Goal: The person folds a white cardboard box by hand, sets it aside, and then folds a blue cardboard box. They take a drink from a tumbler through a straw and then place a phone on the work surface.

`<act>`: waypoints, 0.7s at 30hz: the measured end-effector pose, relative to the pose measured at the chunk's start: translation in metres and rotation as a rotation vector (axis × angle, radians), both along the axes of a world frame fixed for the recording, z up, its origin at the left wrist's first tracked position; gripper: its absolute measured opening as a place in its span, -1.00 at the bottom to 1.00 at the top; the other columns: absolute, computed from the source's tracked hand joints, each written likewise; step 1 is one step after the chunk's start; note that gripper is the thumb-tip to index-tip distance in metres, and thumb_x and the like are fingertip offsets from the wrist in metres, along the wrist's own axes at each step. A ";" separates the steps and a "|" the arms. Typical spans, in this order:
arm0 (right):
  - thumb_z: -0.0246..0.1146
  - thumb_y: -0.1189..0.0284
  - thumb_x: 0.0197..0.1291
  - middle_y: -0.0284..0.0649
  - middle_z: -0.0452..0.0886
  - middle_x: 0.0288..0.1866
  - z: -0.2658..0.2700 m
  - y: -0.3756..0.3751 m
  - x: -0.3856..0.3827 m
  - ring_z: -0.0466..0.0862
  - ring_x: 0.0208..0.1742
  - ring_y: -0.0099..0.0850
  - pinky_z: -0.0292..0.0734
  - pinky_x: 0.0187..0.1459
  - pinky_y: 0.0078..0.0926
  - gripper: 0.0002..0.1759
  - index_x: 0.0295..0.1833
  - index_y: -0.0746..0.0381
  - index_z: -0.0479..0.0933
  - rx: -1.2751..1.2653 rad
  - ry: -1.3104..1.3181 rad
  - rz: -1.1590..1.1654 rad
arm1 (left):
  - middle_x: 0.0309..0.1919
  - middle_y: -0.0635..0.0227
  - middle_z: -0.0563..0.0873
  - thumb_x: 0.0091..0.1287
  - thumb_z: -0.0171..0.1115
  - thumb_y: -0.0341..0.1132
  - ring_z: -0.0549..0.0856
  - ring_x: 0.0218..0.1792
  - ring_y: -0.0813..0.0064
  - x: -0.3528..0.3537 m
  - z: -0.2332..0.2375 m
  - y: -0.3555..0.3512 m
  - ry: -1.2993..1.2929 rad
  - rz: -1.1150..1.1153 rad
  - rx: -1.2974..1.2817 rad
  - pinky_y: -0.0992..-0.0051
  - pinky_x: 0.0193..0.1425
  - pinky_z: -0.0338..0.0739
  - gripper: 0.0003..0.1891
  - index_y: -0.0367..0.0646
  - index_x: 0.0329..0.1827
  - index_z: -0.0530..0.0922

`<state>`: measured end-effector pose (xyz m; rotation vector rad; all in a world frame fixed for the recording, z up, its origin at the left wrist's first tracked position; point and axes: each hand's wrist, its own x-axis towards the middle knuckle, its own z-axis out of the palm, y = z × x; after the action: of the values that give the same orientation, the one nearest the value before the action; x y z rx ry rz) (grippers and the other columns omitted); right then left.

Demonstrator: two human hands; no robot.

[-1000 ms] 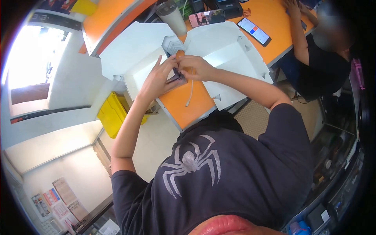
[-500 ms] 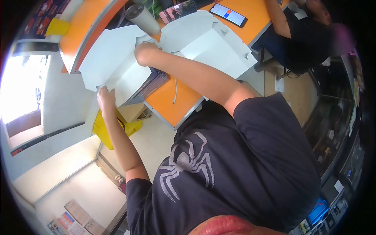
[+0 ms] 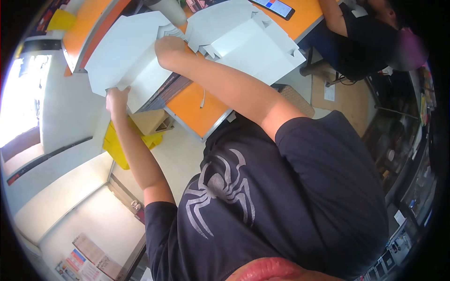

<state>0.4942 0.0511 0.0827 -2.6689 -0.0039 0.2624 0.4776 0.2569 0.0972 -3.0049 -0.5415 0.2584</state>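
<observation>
My left hand (image 3: 117,99) is closed on the near left corner of a white cardboard box blank (image 3: 123,51), its fingertips at the edge. At the opposite side of that blank, my right hand (image 3: 169,51) is closed around its notched edge, the fingers mostly hidden behind the wrist. The blank is creased, with its white inner face up. Beneath it lies a stack of flat cardboard pieces (image 3: 172,87) with dark printed edges. To the right, another white cardboard blank (image 3: 255,47) lies spread open with folded flaps and tabs.
An orange table (image 3: 187,110) with a metal edge holds a phone (image 3: 276,7), a white cable (image 3: 203,99) and a pale tumbler (image 3: 171,10). A yellow bag (image 3: 115,145) hangs below on the left. A person in black (image 3: 361,42) sits at the upper right.
The view has tilted, shifting most things upward in the picture. Both hands stay on the white blank, which has moved slightly up and left.
</observation>
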 end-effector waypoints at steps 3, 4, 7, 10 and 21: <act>0.22 0.52 -0.02 -0.14 0.68 -0.21 -0.007 -0.003 -0.005 0.68 -0.12 -0.28 0.61 -0.26 -0.33 -0.81 -0.24 0.21 0.66 0.038 -0.131 -0.039 | -0.04 0.18 0.64 0.11 0.24 0.05 0.61 0.00 0.17 -0.001 -0.005 -0.006 -0.002 0.043 0.057 0.28 0.02 0.51 -0.52 -0.13 -0.04 0.58; 0.20 0.52 -0.01 -0.12 0.68 -0.23 -0.012 -0.003 -0.006 0.68 -0.14 -0.26 0.60 -0.25 -0.32 -0.82 -0.26 0.21 0.66 0.054 -0.174 -0.053 | -0.05 0.17 0.64 0.11 0.24 0.04 0.61 -0.01 0.17 -0.003 -0.008 -0.008 -0.021 0.037 0.060 0.28 0.02 0.51 -0.52 -0.12 -0.05 0.58; 0.09 0.58 0.02 -0.06 0.66 -0.25 -0.021 -0.008 -0.008 0.67 -0.16 -0.14 0.57 -0.25 -0.28 -0.80 -0.29 0.30 0.62 0.112 -0.208 0.000 | -0.06 0.16 0.64 0.11 0.23 0.02 0.62 -0.02 0.17 -0.009 -0.014 -0.009 -0.065 0.023 0.067 0.28 0.00 0.52 -0.55 -0.11 -0.07 0.59; 0.07 0.56 0.04 -0.05 0.66 -0.25 -0.028 -0.010 -0.005 0.66 -0.16 -0.13 0.57 -0.22 -0.27 -0.78 -0.28 0.31 0.62 0.127 -0.212 -0.010 | -0.08 0.16 0.65 0.11 0.21 -0.04 0.62 -0.02 0.17 -0.012 -0.016 -0.010 -0.117 -0.008 0.061 0.30 0.00 0.52 -0.60 -0.13 -0.11 0.60; 0.05 0.55 0.07 -0.04 0.65 -0.18 -0.018 -0.010 -0.006 0.65 -0.11 -0.13 0.57 -0.15 -0.27 -0.76 -0.23 0.30 0.62 0.034 -0.166 0.049 | -0.09 0.13 0.65 0.10 0.18 -0.06 0.62 -0.02 0.19 -0.022 -0.023 -0.012 -0.270 -0.015 -0.011 0.32 0.00 0.51 -0.60 -0.17 -0.14 0.61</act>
<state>0.4885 0.0413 0.0650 -2.6515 -0.1250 0.0555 0.4555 0.2447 0.0740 -3.0719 -0.5386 -0.1484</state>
